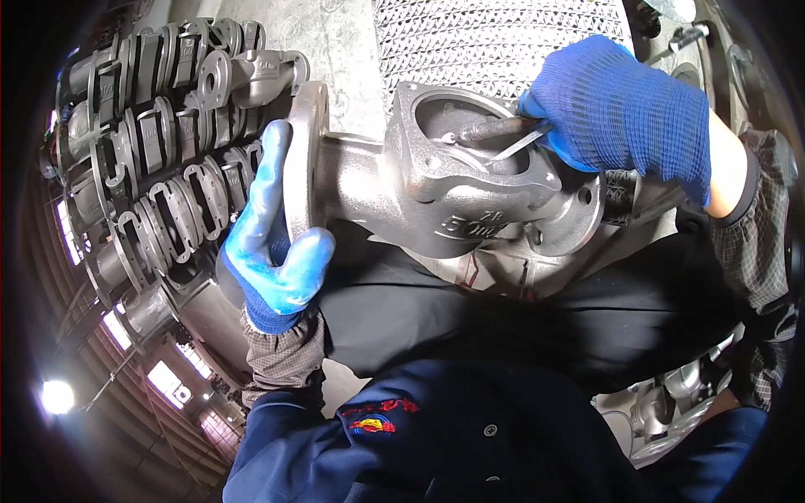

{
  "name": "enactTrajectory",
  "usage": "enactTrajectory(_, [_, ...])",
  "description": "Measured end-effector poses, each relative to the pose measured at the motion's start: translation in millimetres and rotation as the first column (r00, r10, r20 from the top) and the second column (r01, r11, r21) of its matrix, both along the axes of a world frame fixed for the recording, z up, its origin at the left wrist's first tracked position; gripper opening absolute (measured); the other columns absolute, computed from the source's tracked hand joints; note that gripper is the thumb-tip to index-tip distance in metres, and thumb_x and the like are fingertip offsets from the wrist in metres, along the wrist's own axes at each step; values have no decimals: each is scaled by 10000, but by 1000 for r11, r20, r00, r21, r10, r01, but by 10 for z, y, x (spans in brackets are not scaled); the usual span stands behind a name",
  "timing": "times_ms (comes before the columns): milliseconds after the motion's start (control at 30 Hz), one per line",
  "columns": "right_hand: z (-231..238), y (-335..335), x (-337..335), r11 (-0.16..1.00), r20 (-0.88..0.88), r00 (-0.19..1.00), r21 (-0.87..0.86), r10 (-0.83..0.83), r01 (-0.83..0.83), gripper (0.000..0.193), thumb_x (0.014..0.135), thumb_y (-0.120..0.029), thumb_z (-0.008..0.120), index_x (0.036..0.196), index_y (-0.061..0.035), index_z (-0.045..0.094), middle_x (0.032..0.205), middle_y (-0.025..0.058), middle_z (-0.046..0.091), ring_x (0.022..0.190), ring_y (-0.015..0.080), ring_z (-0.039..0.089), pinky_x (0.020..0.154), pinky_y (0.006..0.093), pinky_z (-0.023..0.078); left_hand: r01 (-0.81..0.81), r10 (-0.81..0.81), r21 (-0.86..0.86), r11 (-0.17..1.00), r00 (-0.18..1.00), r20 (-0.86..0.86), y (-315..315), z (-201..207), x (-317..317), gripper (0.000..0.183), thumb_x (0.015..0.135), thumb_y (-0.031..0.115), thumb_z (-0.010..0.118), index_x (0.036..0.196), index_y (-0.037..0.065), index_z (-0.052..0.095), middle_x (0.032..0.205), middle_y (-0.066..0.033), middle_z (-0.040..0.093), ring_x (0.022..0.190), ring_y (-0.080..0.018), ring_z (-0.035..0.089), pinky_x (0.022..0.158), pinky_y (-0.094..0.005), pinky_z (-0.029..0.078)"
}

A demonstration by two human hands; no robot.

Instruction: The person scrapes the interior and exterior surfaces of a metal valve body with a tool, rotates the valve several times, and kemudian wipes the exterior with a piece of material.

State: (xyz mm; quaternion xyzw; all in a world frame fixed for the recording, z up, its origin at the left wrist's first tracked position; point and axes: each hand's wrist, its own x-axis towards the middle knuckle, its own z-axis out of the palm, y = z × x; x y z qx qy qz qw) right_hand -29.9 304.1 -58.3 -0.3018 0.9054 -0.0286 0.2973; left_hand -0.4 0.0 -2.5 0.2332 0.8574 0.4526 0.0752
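A grey cast-metal valve body (369,189) lies in front of me above my lap, its large oval opening turned up. My left hand (277,235), in a blue coated glove, grips the round flange at its left end, fingers along the outer face and thumb at the near edge. In a blue knitted glove, my right hand (620,117) is closed on a brownish metal rod tool (499,128). The small rounded tip of that rod reaches into the opening. A thin pale strip (520,144) also runs from beneath my right fingers to the opening's rim; its kind is unclear.
Several rows of similar castings (159,134) are stacked on the left, with one flanged casting (260,77) on top. Beyond the valve body lies a patterned metal mesh surface (495,42). More metal parts (662,411) sit at the lower right, beside my leg.
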Motion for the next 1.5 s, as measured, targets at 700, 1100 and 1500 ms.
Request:
enactTrajectory(700, [-29,-15,65,994,-27,998,-94,-53,50,158,791,-219,641,877,-97,691,635,92,631,601,217,642,601,358,536,-17,17,-63,998,1000,1,-26,43,22,696,651,-29,499,1328,-135,373,1390,-236,411,1271,-244,422,1037,-307,312])
enactTrajectory(1100, [-13,-12,133,987,-153,986,-152,-69,46,154,747,-131,626,866,-87,712,642,106,635,587,216,635,592,348,534,-71,73,-82,994,997,17,21,66,40,706,631,-39,475,1323,-140,376,1390,-234,410,1270,-242,423,1036,-304,317])
enactTrajectory(1500, [-38,46,172,989,-75,994,-127,-85,75,143,808,-227,632,862,-105,681,595,75,613,563,220,626,557,355,516,-38,40,-69,997,999,26,21,55,39,689,639,-54,473,1318,-132,392,1389,-228,415,1276,-248,419,1042,-315,315])
